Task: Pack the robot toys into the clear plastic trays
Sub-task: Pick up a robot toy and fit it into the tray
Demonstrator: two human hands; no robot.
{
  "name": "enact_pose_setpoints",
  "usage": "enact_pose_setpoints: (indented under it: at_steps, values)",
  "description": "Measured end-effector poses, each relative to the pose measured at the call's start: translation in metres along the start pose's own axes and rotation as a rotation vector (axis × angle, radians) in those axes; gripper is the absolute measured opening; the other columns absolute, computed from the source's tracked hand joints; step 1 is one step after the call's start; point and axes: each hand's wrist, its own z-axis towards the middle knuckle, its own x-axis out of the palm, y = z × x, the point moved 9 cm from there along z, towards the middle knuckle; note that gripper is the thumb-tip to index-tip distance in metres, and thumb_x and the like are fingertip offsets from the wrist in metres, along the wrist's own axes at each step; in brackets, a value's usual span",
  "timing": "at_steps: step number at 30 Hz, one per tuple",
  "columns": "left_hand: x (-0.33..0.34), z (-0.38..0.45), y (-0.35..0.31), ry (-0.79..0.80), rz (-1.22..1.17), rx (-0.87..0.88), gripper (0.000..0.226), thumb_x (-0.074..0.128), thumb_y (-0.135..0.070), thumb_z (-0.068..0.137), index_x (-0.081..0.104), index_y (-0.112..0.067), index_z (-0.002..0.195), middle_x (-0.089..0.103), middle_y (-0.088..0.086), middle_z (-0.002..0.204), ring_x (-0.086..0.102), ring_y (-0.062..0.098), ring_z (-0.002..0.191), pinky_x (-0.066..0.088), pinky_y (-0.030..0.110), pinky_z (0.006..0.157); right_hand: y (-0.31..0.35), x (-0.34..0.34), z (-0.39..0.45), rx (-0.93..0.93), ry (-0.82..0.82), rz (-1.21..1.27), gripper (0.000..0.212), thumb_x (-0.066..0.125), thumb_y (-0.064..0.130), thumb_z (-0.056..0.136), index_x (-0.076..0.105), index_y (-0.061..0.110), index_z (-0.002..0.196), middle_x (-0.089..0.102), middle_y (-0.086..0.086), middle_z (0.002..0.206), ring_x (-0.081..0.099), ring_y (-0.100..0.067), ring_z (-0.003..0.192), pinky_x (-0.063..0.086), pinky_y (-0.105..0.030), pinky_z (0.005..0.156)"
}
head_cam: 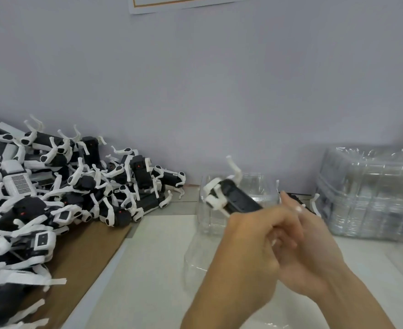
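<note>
Left hand [248, 241] grips 1 toy [233, 197]; right hand [314, 245], grip unclear. The jutting legs could snag the tray [262, 186] rim.

A heap of robot toys [60, 186] lay at the table's [153, 269] left edge, against the wall [219, 91]. A stack of clear trays [371, 195] stood at the right edge. Between them, near the back edge, stood one clear tray [213, 219], with both hands [278, 243] before it.
</note>
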Motion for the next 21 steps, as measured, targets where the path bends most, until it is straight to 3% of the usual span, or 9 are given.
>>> enact_pose_setpoints:
  at_steps: [1, 3, 4, 5, 9, 12, 14, 17, 21]
  values:
    - [0.005, -0.001, 0.003, 0.036, 0.016, -0.01, 0.045, 0.041, 0.018, 0.078, 0.069, -0.016, 0.081, 0.072, -0.002, 0.087, 0.066, 0.007, 0.085, 0.054, 0.025, 0.079, 0.004, -0.005, 0.0, -0.03, 0.004, 0.012, 0.061, 0.042, 0.042, 0.097, 0.074, 0.008, 0.058, 0.063, -0.005, 0.057, 0.065, -0.014, 0.054, 0.055, -0.028, 0.05]
    - [0.007, -0.003, 0.011, 0.057, 0.03, -0.025, 0.04, 0.047, 0.015, 0.087, 0.071, -0.017, 0.086, 0.071, -0.011, 0.095, 0.064, 0.001, 0.095, 0.047, 0.013, 0.084, 0.012, -0.022, 0.004, -0.105, -0.054, -0.007, 0.039, 0.057, 0.03, 0.089, 0.074, -0.004, 0.099, 0.067, -0.015, 0.085, 0.066, -0.02, 0.081, 0.058, -0.031, 0.066]
    - [0.005, -0.003, 0.014, 0.045, 0.043, -0.025, 0.036, 0.052, 0.01, 0.089, 0.071, -0.02, 0.087, 0.071, -0.015, 0.098, 0.063, 0.0, 0.1, 0.044, 0.01, 0.087, 0.017, -0.032, 0.005, -0.149, -0.108, -0.022, 0.046, 0.064, 0.025, 0.084, 0.066, -0.007, 0.116, 0.065, -0.018, 0.097, 0.063, -0.023, 0.089, 0.058, -0.032, 0.071]
    - [0.001, -0.004, 0.018, 0.019, 0.055, -0.029, 0.032, 0.056, 0.005, 0.09, 0.07, -0.023, 0.086, 0.071, -0.018, 0.1, 0.062, -0.001, 0.103, 0.042, 0.011, 0.089, 0.023, -0.041, 0.006, -0.203, -0.155, -0.055, 0.05, 0.069, 0.023, 0.079, 0.063, -0.004, 0.121, 0.065, -0.018, 0.101, 0.063, -0.023, 0.09, 0.057, -0.032, 0.073]
    - [-0.032, -0.009, 0.041, -0.282, -0.117, -0.144, 0.014, 0.059, -0.019, 0.085, 0.068, -0.027, 0.092, 0.071, -0.016, 0.103, 0.064, 0.004, 0.105, 0.053, 0.029, 0.086, 0.05, -0.052, -0.003, -0.464, -0.313, -0.398, 0.034, 0.072, 0.013, 0.079, 0.072, 0.018, 0.112, 0.071, -0.011, 0.105, 0.067, -0.029, 0.093, 0.058, -0.035, 0.076]
    - [-0.055, -0.02, 0.069, -0.538, -0.413, -0.324, 0.03, 0.064, -0.037, 0.081, 0.065, -0.031, 0.11, 0.068, -0.012, 0.111, 0.066, 0.01, 0.104, 0.058, 0.038, 0.083, 0.062, -0.04, -0.013, -0.595, -0.339, -0.777, 0.047, 0.075, 0.005, 0.081, 0.07, 0.04, 0.112, 0.072, 0.006, 0.106, 0.069, -0.017, 0.096, 0.056, -0.028, 0.082]
    - [-0.056, -0.022, 0.083, -0.534, -0.575, -0.411, 0.044, 0.073, -0.05, 0.08, 0.06, -0.043, 0.121, 0.069, -0.012, 0.116, 0.068, 0.013, 0.107, 0.058, 0.043, 0.087, 0.058, -0.02, -0.015, -0.632, -0.215, -0.992, 0.056, 0.078, 0.002, 0.078, 0.069, 0.049, 0.108, 0.071, 0.013, 0.104, 0.067, -0.007, 0.093, 0.054, -0.017, 0.076]
    - [-0.051, -0.022, 0.087, -0.417, -0.613, -0.461, 0.05, 0.072, -0.056, 0.074, 0.06, -0.05, 0.122, 0.071, -0.007, 0.118, 0.067, 0.025, 0.112, 0.057, 0.05, 0.09, 0.044, 0.002, -0.011, -0.612, -0.059, -1.181, 0.062, 0.081, 0.001, 0.076, 0.067, 0.051, 0.11, 0.069, 0.019, 0.11, 0.065, -0.002, 0.102, 0.049, -0.01, 0.08]
    - [-0.053, -0.02, 0.088, -0.395, -0.544, -0.438, 0.036, 0.064, -0.045, 0.079, 0.065, -0.045, 0.115, 0.072, -0.004, 0.115, 0.066, 0.027, 0.113, 0.058, 0.049, 0.087, 0.045, 0.012, -0.01, -0.693, -0.108, -1.355, 0.056, 0.083, 0.01, 0.077, 0.066, 0.049, 0.113, 0.065, 0.027, 0.112, 0.059, 0.003, 0.108, 0.041, -0.006, 0.087]
